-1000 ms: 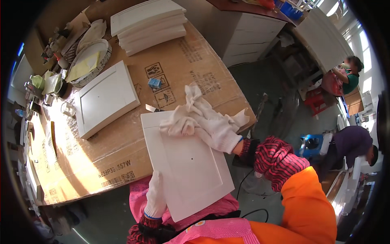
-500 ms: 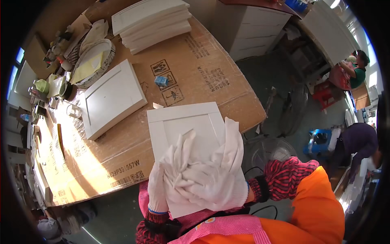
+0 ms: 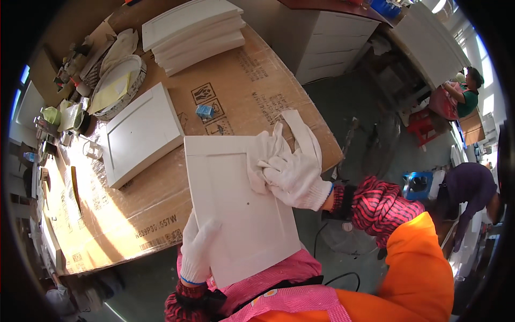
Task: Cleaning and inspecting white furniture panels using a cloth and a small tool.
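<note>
A white framed cabinet door panel lies tilted between the table's front edge and my lap, with a small dark spot on its middle. My left hand, in a white knitted glove, grips the panel's lower left edge, thumb on the face. My gloved right hand is closed on a white cloth and presses it to the panel's upper right corner. One end of the cloth trails past that corner over the table.
A cardboard-covered table holds another white panel, a stack of panels, a small blue cube and a round tray. Jars and bottles crowd the left. Two people are at the right, near a blue stool.
My right hand has moved the cloth from the panel's lower middle up to its upper right corner. My left hand has shifted to the lower left edge, uncovering the panel's middle.
</note>
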`<state>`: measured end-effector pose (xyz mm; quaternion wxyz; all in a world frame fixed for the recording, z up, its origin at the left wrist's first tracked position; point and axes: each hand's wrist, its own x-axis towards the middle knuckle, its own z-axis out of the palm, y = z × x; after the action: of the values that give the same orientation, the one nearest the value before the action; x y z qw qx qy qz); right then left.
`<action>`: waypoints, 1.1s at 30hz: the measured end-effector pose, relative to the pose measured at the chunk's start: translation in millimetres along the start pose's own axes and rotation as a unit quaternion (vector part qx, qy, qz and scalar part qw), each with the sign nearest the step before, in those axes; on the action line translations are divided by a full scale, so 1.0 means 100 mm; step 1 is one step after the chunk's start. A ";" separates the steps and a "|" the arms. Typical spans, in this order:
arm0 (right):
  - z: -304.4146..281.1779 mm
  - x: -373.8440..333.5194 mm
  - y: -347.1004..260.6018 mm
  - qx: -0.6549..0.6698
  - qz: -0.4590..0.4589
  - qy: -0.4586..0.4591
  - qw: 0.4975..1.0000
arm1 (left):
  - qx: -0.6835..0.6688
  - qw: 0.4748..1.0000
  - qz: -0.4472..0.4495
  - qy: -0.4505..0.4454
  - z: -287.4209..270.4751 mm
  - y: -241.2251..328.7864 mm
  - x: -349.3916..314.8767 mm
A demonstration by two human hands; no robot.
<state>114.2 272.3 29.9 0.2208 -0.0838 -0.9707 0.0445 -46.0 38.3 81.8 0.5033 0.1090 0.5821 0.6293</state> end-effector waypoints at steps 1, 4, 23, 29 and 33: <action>-0.14 -0.11 -0.10 0.019 -0.027 -0.027 0.999 | -0.001 1.000 0.002 0.001 0.00 0.00 0.01; -0.49 -0.41 -0.48 0.061 -0.124 -0.277 0.951 | 0.006 1.000 -0.013 0.006 0.02 -0.01 0.02; -0.16 -0.20 -0.25 0.180 0.059 -0.132 0.973 | 0.006 0.998 -0.047 0.033 -0.11 -0.27 0.00; 0.52 0.56 0.68 0.044 0.248 -0.074 0.965 | 0.006 0.998 -0.028 0.064 -0.10 -0.36 0.01; 0.29 0.34 0.19 0.067 0.207 -0.063 0.974 | 0.020 0.994 -0.032 0.099 -0.24 -0.57 0.00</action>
<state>74.2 295.7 15.5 0.1504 -0.2651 -0.9390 0.1590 -34.8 13.1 26.6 0.4608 0.0378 0.6448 0.6087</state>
